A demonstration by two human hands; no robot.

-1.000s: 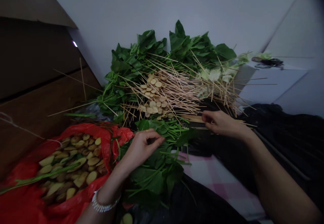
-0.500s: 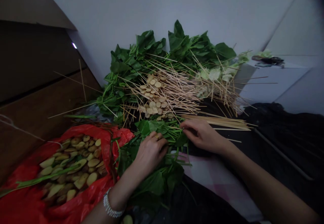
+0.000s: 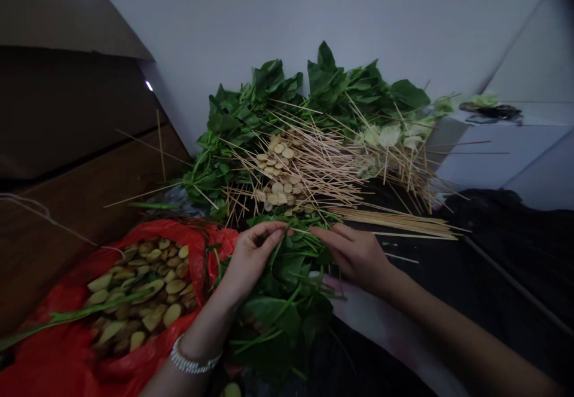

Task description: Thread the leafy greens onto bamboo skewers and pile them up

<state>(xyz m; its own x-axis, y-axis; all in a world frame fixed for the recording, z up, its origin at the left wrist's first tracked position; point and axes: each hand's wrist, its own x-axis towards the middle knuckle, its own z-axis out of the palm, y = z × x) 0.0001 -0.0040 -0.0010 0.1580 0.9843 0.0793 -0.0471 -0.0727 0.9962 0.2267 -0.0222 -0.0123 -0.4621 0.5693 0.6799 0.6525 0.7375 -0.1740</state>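
Left to right: red plastic bag (image 3: 192, 247) of sliced tubers (image 3: 143, 295) at the surface's left edge. Your left hand (image 3: 251, 259) has its fingers (image 3: 273, 234) curled, pinching spinach stems (image 3: 287, 265). Your right hand (image 3: 354, 256) has just come across beside it, fingers (image 3: 325, 235) extended onto the same bunch; grip unclear. Spinach sits between your hands, at the front of the pile, below loose skewers (image 3: 323, 170) and round slices (image 3: 280, 173). Skewer bundle (image 3: 394, 220) lies right, untouched.
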